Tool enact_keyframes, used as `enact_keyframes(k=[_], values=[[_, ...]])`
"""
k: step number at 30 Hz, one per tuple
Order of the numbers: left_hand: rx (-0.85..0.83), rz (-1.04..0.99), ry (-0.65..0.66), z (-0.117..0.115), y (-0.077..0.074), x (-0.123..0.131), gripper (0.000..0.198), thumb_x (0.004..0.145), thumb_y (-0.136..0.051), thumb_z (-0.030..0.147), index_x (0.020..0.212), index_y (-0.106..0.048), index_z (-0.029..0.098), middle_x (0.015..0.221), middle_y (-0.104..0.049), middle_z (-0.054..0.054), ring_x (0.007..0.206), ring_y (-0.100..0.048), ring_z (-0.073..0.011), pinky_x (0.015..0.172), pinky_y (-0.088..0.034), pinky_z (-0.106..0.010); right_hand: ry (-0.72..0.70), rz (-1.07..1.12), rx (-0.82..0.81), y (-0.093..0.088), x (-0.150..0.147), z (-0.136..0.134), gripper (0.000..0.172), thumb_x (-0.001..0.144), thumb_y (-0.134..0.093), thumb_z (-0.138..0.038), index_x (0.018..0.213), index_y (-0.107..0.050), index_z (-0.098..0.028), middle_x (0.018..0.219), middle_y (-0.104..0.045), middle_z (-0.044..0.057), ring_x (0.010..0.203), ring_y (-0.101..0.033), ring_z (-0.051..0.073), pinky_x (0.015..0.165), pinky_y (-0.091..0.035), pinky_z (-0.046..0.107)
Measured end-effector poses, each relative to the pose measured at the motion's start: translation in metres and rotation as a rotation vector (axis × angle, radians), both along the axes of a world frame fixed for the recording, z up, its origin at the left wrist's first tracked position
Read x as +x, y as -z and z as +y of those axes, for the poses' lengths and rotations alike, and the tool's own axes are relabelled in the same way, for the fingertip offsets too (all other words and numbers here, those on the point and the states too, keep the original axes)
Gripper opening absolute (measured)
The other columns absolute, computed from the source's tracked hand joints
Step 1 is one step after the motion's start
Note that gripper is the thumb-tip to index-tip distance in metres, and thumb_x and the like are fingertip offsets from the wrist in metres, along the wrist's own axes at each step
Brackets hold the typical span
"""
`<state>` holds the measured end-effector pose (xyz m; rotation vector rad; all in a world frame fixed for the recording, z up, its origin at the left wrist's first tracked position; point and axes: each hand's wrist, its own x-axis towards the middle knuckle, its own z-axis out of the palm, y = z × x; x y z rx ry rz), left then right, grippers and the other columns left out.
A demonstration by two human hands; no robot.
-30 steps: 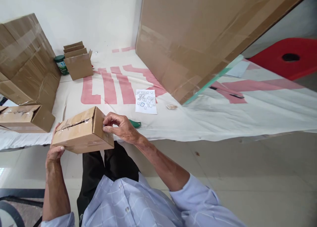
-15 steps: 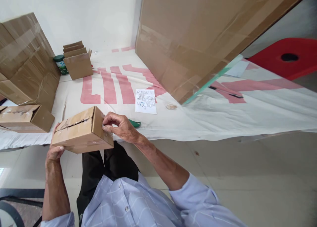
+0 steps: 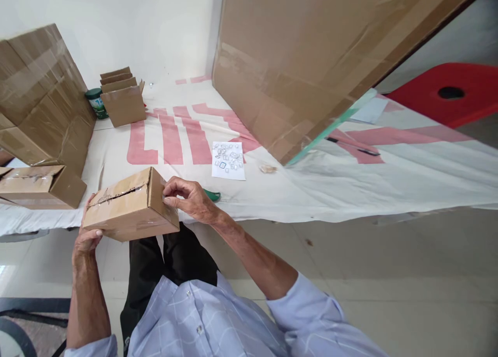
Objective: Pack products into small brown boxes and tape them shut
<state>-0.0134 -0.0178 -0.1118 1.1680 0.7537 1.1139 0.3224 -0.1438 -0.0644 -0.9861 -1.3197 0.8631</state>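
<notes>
A small brown cardboard box (image 3: 130, 206) is held up at the table's front edge, tilted, with a dark gap along the seam of its top flaps. Clear tape shows on its side. My left hand (image 3: 87, 232) grips its left end, thumb on the near side and the other fingers mostly hidden behind. At the right end, my right hand (image 3: 187, 196) is closed in a pinch against the box's end face; what lies between its fingertips is too small to make out. Just behind that hand a curved green object (image 3: 212, 195) lies on the table, partly hidden.
A paper sheet (image 3: 228, 162) with small drawn shapes lies on the cloth-covered table (image 3: 187, 191). Large taped cartons (image 3: 311, 61) stand right and left. Another small box (image 3: 46, 188), an open-flapped box (image 3: 124, 105), a green tub (image 3: 96, 104), a pen (image 3: 352, 145) and a red stool (image 3: 447, 97) are around.
Both hands and the box stay nearly in place, with only a very slight shift to the right. A bit of skin now shows at the far left edge beside the large carton.
</notes>
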Motion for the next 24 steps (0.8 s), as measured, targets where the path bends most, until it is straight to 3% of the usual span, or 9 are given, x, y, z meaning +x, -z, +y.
enact_keyframes(k=[6,13,24], values=[[0.008,0.016,-0.001,-0.0026,-0.0034,0.0023,0.122,0.031,-0.108,0.042,0.146,-0.070,0.031,0.164,-0.060,-0.008,0.158,-0.045,-0.0461,0.134,-0.039,-0.056,0.008,-0.005,0.012,-0.0019,-0.0009,-0.0002,0.015,0.087,-0.078,-0.034,0.090,-0.069,-0.021,0.093,-0.069,0.002,0.084,-0.064,0.016,0.079,-0.056,0.033],[0.011,-0.004,0.006,0.0002,0.0005,0.0004,0.121,0.031,-0.108,0.040,0.146,-0.069,0.031,0.163,-0.060,-0.009,0.154,-0.051,-0.0430,0.128,-0.048,-0.052,0.016,0.000,0.020,-0.0039,-0.0038,-0.0003,0.016,0.088,-0.077,-0.036,0.088,-0.069,-0.022,0.092,-0.069,0.002,0.082,-0.063,0.016,0.078,-0.055,0.033],[-0.024,-0.058,-0.028,-0.0014,0.0009,0.0021,0.121,0.026,-0.107,0.036,0.141,-0.072,0.029,0.159,-0.064,-0.010,0.155,-0.049,-0.0453,0.131,-0.043,-0.053,-0.033,0.044,0.014,-0.0069,-0.0057,-0.0002,0.023,0.083,-0.085,-0.037,0.088,-0.069,-0.021,0.091,-0.067,0.001,0.078,-0.062,0.014,0.075,-0.055,0.031]])
